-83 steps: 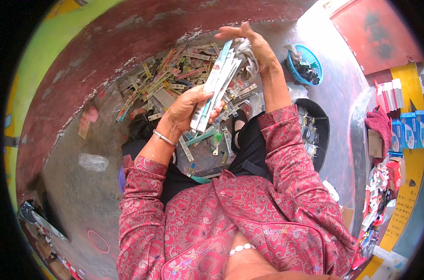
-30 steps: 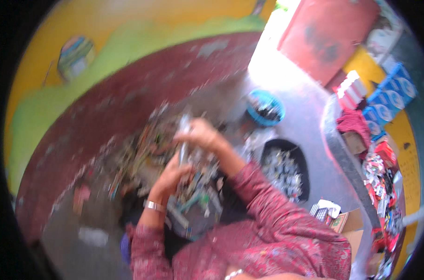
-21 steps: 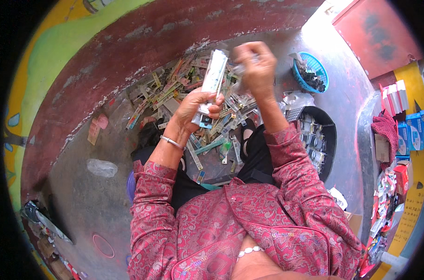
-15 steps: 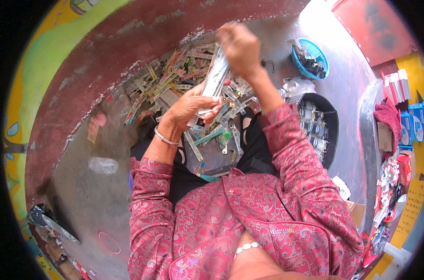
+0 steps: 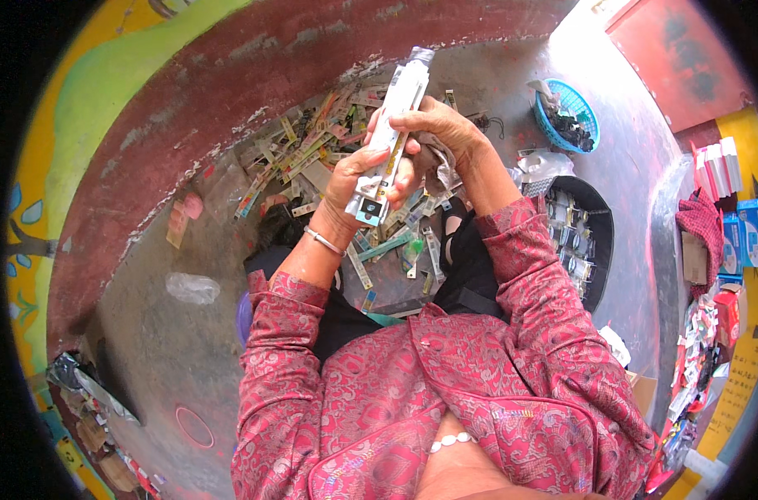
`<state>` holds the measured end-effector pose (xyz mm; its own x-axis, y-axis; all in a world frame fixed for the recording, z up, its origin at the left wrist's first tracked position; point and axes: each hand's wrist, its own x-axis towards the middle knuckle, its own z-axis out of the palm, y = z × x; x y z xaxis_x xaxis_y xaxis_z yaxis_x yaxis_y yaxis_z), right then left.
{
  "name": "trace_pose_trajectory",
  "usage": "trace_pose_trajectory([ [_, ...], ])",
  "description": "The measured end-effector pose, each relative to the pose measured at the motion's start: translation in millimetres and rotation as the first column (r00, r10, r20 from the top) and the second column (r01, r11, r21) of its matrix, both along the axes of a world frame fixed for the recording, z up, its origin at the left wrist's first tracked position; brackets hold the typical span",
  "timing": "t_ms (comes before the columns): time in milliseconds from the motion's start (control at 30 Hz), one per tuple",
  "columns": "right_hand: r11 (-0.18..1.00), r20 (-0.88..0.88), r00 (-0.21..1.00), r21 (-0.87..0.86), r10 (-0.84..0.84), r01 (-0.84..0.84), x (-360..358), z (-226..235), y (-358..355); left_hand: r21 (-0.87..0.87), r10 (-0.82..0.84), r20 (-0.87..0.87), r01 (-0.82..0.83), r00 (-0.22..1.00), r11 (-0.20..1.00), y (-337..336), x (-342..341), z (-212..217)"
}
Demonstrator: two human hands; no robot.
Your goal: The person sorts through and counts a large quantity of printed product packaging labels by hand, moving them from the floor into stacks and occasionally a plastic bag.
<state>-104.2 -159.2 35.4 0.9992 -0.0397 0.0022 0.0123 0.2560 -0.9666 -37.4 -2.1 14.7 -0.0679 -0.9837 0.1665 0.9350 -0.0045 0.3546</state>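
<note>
Both hands hold a long, narrow white packet (image 5: 402, 108) in front of me, tilted with its far end up and to the right. A shiny, clear-looking tip shows at that far end, and a dark square marks the near end. My left hand (image 5: 364, 175) is wrapped round the lower half, its thumb along the side. Closed on the middle from the right is my right hand (image 5: 442, 127), thumb lying across the packet. A crumpled greyish cloth-like piece (image 5: 439, 163) hangs under my right palm. Beneath the hands, many long narrow packets (image 5: 300, 150) lie heaped on the floor.
A blue basket (image 5: 591, 125) with dark items stands at the far right. Nearer is a black tub (image 5: 602, 242) holding several shiny, watch-like pieces. A clear plastic bag (image 5: 192, 288) lies on the floor at left. Blue boxes (image 5: 754, 237) stand by the right wall.
My right hand has come down from the packet's far end to its middle and now grips it there. The packet has turned, showing its white face and dark square.
</note>
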Motion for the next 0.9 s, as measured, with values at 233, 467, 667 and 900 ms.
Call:
trace_pose_trajectory([
  [233,0.937,-0.054,0.937,-0.079,-0.344,0.340,-5.8,3.3,8.0,0.296,-0.024,0.634,-0.213,0.773,0.931,8.1,12.9,7.7],
  [467,0.894,-0.095,0.891,0.026,-0.443,0.447,-5.4,-5.5,-4.8,0.201,-0.083,0.929,-0.304,0.360,0.931,12.5,26.1,7.8],
  [667,0.725,0.022,0.801,-0.410,-0.598,0.553,6.7,-23.3,5.0,-0.107,0.143,0.987,-0.368,0.070,0.924,-7.8,23.9,3.1],
  [900,0.827,-0.135,0.847,-0.340,-0.514,0.448,9.3,-18.3,12.4,0.006,-0.043,0.998,-0.611,-0.045,0.791,-11.7,-1.3,6.4],
])
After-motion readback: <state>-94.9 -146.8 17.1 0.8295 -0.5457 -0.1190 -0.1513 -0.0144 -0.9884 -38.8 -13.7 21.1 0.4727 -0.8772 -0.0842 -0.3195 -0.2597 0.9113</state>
